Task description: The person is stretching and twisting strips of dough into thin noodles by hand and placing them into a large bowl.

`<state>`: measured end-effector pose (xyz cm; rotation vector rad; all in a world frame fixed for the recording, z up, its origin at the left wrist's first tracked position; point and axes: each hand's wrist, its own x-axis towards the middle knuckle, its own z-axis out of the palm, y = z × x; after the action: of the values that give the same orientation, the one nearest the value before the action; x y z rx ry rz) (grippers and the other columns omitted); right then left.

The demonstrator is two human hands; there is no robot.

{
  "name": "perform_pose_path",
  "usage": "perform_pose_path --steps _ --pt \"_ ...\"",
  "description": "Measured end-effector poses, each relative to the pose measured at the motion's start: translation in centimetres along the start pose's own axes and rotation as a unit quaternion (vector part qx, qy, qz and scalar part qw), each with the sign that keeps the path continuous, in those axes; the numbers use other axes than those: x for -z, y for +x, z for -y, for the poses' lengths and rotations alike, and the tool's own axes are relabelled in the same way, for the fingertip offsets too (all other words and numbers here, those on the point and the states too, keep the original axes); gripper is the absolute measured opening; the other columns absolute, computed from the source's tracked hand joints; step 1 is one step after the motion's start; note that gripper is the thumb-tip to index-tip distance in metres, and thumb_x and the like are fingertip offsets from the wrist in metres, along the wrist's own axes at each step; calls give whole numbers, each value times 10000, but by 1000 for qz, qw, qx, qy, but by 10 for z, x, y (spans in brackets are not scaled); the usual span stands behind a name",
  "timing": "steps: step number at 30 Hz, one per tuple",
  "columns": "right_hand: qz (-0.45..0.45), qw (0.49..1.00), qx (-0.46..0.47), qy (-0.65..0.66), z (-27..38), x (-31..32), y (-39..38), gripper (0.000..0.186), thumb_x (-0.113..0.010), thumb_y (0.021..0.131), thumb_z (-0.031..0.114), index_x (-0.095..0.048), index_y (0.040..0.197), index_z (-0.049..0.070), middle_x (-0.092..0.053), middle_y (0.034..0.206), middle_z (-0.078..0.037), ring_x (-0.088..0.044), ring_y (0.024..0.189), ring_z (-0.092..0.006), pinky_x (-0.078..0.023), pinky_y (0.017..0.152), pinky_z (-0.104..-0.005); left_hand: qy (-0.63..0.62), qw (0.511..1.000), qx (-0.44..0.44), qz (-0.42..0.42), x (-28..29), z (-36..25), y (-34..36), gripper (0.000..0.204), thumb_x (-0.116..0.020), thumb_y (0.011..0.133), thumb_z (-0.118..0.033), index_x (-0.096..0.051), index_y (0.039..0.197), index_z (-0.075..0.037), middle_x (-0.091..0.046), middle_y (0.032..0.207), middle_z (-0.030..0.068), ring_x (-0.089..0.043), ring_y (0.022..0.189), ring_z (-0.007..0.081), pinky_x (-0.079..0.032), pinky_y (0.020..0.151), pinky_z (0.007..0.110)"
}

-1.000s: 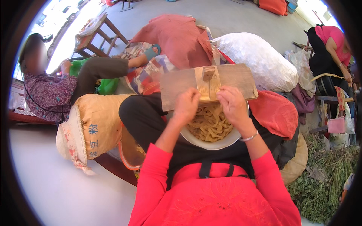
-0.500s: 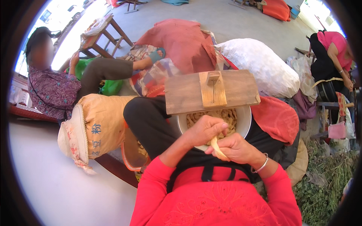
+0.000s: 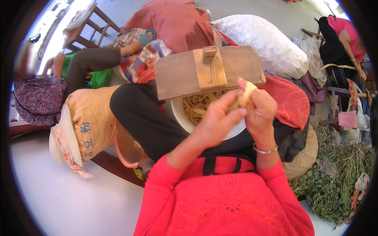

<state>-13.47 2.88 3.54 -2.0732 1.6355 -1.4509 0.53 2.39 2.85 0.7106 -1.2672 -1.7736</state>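
Both hands are raised over the right side of a white basin (image 3: 177,112) in my lap, which holds many tan, dried-looking strips (image 3: 195,106). My right hand (image 3: 260,108) is closed round a pale yellow piece (image 3: 248,94), which sticks up between my fingers. Just left of it, my left hand (image 3: 220,116) is curled against the same piece, thumb and forefinger at its lower part. A wooden board (image 3: 173,78) with a lighter centre panel and upright block (image 3: 209,55) lies across the basin's far edge, just beyond my fingertips.
A tan sack (image 3: 96,118) sits left, a white sack (image 3: 264,43) and red cloths (image 3: 165,23) beyond. A seated person (image 3: 37,94) is at left, another (image 3: 344,39) at upper right. Dried plants (image 3: 330,185) lie lower right; a wooden stool (image 3: 92,27) stands behind.
My hands left the board, came down together with a pale piece between them, then rose up and to the right with it. The whole view has shifted, the surroundings sitting higher.
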Motion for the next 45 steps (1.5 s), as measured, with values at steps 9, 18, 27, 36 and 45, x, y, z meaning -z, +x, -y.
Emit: perform_pose_path --steps 9,18,27,36,45 --pt "133 984 -21 -120 -48 -29 -35 138 -645 831 197 -692 935 119 -620 776 -38 -574 660 -224 -435 599 -316 447 892 -38 -59 45 59 2 156 -607 876 -108 -622 1018 -46 -591 731 51 -504 558 148 -411 517 284" --pt "194 578 -512 605 -59 -51 -80 236 -578 947 232 -671 953 15 -614 1028 -15 -577 959 -121 -453 835 -264 513 819 -236 -102 41 79 -13 310 -644 787 -43 -619 1095 -25 -639 1067 121 -598 929 303 -494 787 349" --pt "61 955 -188 222 -45 -51 -64 112 -605 807 -44 -663 901 -24 -530 1137 -122 -530 1033 -223 -428 889 -302 440 893 -16 -90 29 57 6 207 -541 920 -167 -591 1037 -4 -634 791 95 -615 707 257 -494 656 342" --pt "-10 908 -245 339 -51 -42 -56 82 -645 835 13 -683 899 -21 -548 1103 -75 -537 969 -142 -442 831 -260 143 977 110 -114 38 73 -37 171 -535 957 -181 -576 897 -27 -531 635 37 -538 594 125 -434 545 295" --pt "322 896 -237 194 -52 -9 -11 256 -626 916 242 -659 1030 15 -636 828 -55 -583 811 -140 -475 733 -265 609 750 -251 -59 59 35 -18 216 -680 753 -22 -620 959 -46 -549 725 99 -581 655 300 -452 559 389"
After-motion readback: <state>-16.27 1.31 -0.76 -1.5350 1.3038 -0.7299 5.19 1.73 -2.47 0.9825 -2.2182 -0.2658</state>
